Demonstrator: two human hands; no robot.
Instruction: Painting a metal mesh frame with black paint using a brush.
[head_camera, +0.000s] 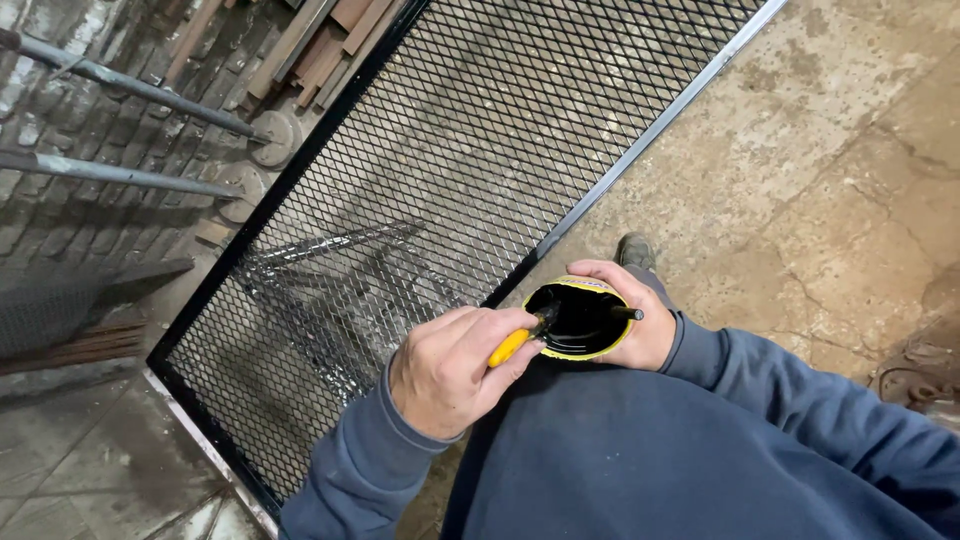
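My left hand (450, 370) grips the yellow handle of a brush (510, 347), whose dark tip dips into a small yellow can of black paint (575, 285). My right hand (640, 320) holds the can from the right side, fingers wrapped round its rim, close in front of my chest. Just beyond both hands an expanded-metal mesh panel (430, 170) in a frame leans over the floor. Its left frame edge (270, 195) is black, and its right edge (650, 125) is bare grey metal.
A brick wall (60, 210) with two grey pipes (120, 175) stands at the left, with wooden slats (310, 45) stacked behind the panel. Cracked concrete floor (820, 170) lies to the right. My shoe (635, 250) shows by the panel's edge.
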